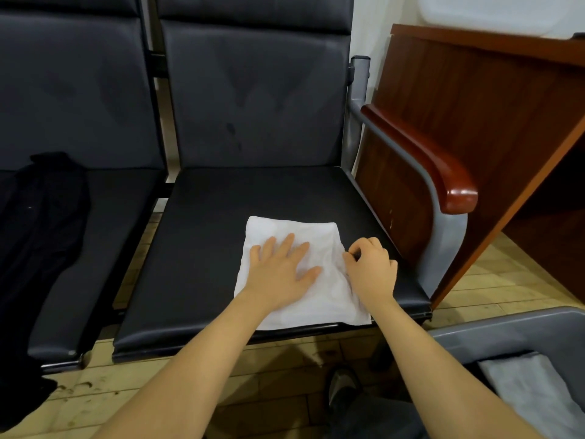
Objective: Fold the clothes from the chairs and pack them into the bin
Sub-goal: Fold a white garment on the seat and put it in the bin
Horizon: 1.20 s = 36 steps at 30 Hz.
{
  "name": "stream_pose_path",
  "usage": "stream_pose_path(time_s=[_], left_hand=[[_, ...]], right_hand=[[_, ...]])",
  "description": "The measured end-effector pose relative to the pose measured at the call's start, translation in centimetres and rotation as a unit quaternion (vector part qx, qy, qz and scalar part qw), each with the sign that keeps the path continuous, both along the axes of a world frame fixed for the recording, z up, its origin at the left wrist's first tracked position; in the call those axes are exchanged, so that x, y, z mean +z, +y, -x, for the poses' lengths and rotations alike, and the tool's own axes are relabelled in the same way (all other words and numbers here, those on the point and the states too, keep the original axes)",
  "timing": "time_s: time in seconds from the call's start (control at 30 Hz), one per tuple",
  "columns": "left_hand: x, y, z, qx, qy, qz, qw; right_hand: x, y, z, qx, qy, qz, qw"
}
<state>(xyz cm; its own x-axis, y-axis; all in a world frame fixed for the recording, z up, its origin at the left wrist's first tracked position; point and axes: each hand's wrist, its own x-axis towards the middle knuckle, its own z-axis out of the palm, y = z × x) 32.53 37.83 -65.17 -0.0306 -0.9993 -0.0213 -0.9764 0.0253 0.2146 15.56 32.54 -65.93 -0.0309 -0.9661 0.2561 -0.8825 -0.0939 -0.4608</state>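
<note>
White cloth (pixel 294 231): lies part-folded on the black chair seat (pixel 205 248), directly under both hands, near the seat's front edge; surface still wrinkled.
Left hand (pixel 280 269): fingers spread and straight, palm pressed flat on the middle of the cloth, pinning it.
Right hand (pixel 372 266): fingers curled, thumb and forefinger pinching the cloth's right edge, just beside the left hand's fingertips.
Step in hand (judged): one more fold, right edge to be carried over toward the left.
How to do it well: keep the flat palm as anchor so the lower layers do not slide on the smooth seat; lift the pinched edge only slightly, bring it across, match edge to edge, then sweep the palm outward to flatten creases before lifting.
Risk (judged): near edge overhangs the seat front a little; a pull toward the body could drag it off.
Grey bin (pixel 506 327): below and right of the right hand, on the floor; a pale folded item (pixel 531 391) already inside.
Dark garment (pixel 38 236): well left of the left hand, draped over the neighbouring seat, not yet folded.
Wooden desk (pixel 474 99): beyond the armrest (pixel 443 166), to the right of the right hand.
</note>
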Motion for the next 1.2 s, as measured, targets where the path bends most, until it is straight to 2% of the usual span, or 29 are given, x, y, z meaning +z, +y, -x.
stream_pose_path(time_s=[0.13,0.27,0.33,0.4,0.43,0.5,0.6,0.77,0.87,0.9,0.97,1.03,1.1,1.2], left_hand=[[0.4,-1.2,-0.4,0.028,-0.027,0.074,0.997],[0.3,-2.7,-1.9,0.074,-0.074,0.109,0.989],[-0.1,-3.4,-2.7,0.058,-0.058,0.140,0.987],[-0.8,-3.6,-2.9,0.008,-0.029,0.172,0.985],[-1.1,-3.6,-2.9,-0.007,-0.023,0.167,0.986],[-1.9,-3.6,-3.1,0.014,-0.013,0.086,0.996],[-2.3,-3.9,-3.4,0.057,-0.018,0.016,0.998],[-1.8,-3.6,-3.0,0.083,-0.035,0.019,0.996],[-1.6,-3.1,-2.6,0.147,-0.033,0.088,0.985],[-1.4,-2.9,-2.6,0.178,-0.034,0.101,0.978],[-1.0,-2.2,-2.7,0.213,-0.049,0.085,0.972],[-0.8,-1.4,-2.6,0.210,-0.080,0.065,0.972],[-0.8,-0.9,-2.7,0.199,-0.090,0.069,0.974],[-0.5,-0.5,-2.8,0.193,-0.038,0.077,0.977]], right_hand=[[0.6,-2.0,-1.0,-0.001,-0.055,-0.017,0.998],[1.0,-4.3,-2.7,-0.044,-0.050,-0.082,0.994],[0.7,-5.1,-3.6,-0.040,-0.045,-0.090,0.994],[0.3,-5.7,-4.0,-0.040,-0.064,-0.039,0.996],[0.3,-5.9,-4.2,-0.048,-0.071,-0.012,0.996],[0.4,-6.4,-4.2,-0.072,-0.052,0.013,0.996],[0.1,-7.4,-4.2,-0.086,0.010,-0.010,0.996],[0.7,-7.0,-4.2,-0.072,-0.026,-0.016,0.997],[2.2,-5.1,-4.8,-0.040,-0.032,0.016,0.999],[2.3,-4.4,-5.2,-0.023,-0.027,0.011,0.999],[1.2,-2.8,-5.6,-0.005,0.046,-0.014,0.999],[-0.1,-1.7,-5.1,-0.035,0.121,-0.037,0.991],[-0.3,-1.5,-4.5,-0.066,0.134,-0.048,0.988],[0.2,-1.3,-4.6,-0.016,0.098,-0.063,0.993]])
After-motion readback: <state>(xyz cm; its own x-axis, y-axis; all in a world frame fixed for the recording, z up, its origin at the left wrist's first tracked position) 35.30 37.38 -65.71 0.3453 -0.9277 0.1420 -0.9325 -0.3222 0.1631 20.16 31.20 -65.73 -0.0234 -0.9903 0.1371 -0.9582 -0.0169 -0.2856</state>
